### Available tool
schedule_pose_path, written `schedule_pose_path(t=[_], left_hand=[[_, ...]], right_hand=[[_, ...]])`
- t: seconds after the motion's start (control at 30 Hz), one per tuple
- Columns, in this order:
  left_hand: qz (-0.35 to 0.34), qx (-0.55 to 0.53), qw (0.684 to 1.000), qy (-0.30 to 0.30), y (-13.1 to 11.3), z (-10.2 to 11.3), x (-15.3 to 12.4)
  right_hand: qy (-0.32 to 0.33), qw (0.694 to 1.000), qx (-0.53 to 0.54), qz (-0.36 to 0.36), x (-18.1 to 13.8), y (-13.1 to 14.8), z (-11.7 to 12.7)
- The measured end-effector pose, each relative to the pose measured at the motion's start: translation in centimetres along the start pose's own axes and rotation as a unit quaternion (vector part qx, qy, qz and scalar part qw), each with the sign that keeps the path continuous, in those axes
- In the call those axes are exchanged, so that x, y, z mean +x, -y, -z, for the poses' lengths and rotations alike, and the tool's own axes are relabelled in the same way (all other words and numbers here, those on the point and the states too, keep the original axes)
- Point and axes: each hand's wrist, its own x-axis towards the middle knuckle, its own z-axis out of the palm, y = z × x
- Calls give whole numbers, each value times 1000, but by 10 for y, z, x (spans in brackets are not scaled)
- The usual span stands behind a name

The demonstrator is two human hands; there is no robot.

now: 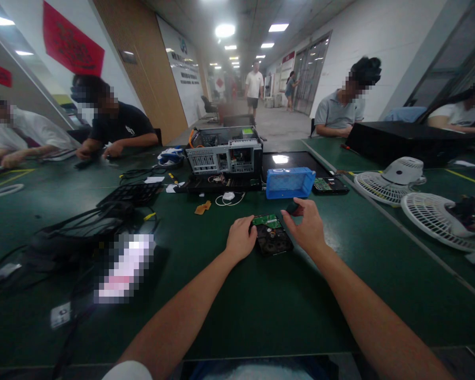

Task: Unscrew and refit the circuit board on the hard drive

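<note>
A hard drive (pixel 275 240) lies on the green table in front of me, its green circuit board facing up. My left hand (pixel 242 237) grips the drive's left edge, with the thumb against its side. Just off the drive's right side is my right hand (pixel 307 224), thumb and fingers curled round a small dark object (pixel 291 207) whose kind I cannot make out. Behind the drive stands a blue plastic tray (pixel 288 192). A second drive-like part with a green board (pixel 329 184) rests to the right of that tray.
An opened computer case (pixel 225 155) stands at the back, beside a dark flat panel (pixel 296 162). White fan parts (pixel 383 184) sit at right. A black bag (pixel 71 235) and a lit, blurred-out screen (pixel 126 269) lie at left. Several people sit around the table.
</note>
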Motion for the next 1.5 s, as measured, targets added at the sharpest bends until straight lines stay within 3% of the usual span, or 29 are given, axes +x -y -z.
schedule_pose_path(t=[0.3, 0.57, 0.87, 1.1, 1.5], left_hand=[[33, -9, 999, 6, -2, 2, 0], [44, -17, 999, 8, -3, 3, -2], [37, -12, 999, -13, 0, 0, -1], [9, 8, 1000, -26, 2, -2, -1], [22, 3, 1000, -3, -1, 2, -1]], right_hand=[[42, 997, 29, 50, 2, 4, 3], [1, 999, 29, 39, 0, 1, 0], [14, 997, 65, 32, -1, 1, -4], [-15, 999, 34, -18, -6, -2, -9], [-10, 1000, 22, 19, -2, -2, -5]])
